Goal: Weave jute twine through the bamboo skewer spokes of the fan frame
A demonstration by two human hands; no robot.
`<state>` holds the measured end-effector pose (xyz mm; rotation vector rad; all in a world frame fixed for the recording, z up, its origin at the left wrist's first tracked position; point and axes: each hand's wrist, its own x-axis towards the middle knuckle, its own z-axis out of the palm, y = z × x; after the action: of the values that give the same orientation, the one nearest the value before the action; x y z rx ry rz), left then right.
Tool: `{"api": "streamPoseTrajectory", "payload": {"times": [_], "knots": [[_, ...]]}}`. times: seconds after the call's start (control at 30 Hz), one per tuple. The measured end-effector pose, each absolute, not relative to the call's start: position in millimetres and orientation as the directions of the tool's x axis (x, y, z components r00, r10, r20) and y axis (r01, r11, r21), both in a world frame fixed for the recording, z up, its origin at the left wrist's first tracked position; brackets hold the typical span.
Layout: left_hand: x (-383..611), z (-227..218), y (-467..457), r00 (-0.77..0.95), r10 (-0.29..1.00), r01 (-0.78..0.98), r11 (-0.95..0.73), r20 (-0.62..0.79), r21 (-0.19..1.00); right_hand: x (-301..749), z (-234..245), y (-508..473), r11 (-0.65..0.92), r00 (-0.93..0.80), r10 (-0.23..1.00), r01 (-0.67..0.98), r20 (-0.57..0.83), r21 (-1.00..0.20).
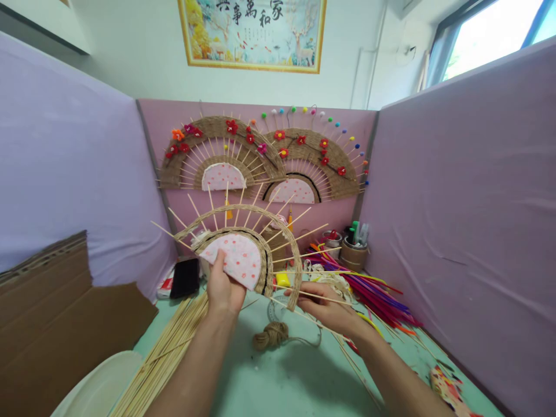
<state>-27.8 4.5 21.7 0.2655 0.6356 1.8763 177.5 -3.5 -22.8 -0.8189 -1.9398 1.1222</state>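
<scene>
Fan sits mid-frame in my head view, lifted above the table. I see the left hand closed on it, thumb over the pink centre. The right hand has its fingers drawn together at the lower right end of the band; I can't tell whether they grip it. Twine lies below, sticks to the left.

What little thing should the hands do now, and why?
Perhaps the right hand should weave in a little more twine: it is at the lower right end of the woven band, the sticks poke out bare beyond, and the left hand holds the fan by its spotted middle.
</scene>
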Motion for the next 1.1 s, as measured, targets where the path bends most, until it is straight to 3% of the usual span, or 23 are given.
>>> {"api": "streamPoseTrajectory", "payload": {"times": [0.1, 0.37, 0.5, 0.67, 0.9, 1.1], "knots": [[-22.3, 21.3, 2.5, -0.41, 0.907, -0.783, -0.295, -0.099, 0.547, 179.9, -15.8, -7.6, 0.452, -0.51, 0.802, 0.181, 0.31, -0.873], [-23.9, 18.0, 6.3, -0.158, 0.975, -0.848, -0.054, -0.154, 0.526, 192.2, -6.0, -10.8, 0.478, -0.381, 0.853, 0.291, 0.358, -0.829], [-26.0, 17.7, 10.4, -0.199, 0.972, -0.855, -0.109, -0.128, 0.507, 196.7, -4.4, -9.5, 0.503, -0.373, 0.846, 0.318, 0.382, -0.804], [-20.2, 16.8, 10.6, -0.209, 0.968, -0.845, -0.109, -0.136, 0.524, 199.5, -9.1, -4.2, 0.486, -0.378, 0.848, 0.281, 0.37, -0.827], [-8.8, 11.3, 4.2, -0.034, 0.991, -0.831, 0.041, -0.125, 0.555, 205.0, -11.3, -1.7, 0.494, -0.384, 0.841, 0.254, 0.382, -0.832], [-6.4, 11.4, 2.9, -0.018, 0.993, -0.839, 0.047, -0.114, 0.542, 206.4, -7.0, -4.5, 0.542, -0.355, 0.821, 0.24, 0.447, -0.805]]}}
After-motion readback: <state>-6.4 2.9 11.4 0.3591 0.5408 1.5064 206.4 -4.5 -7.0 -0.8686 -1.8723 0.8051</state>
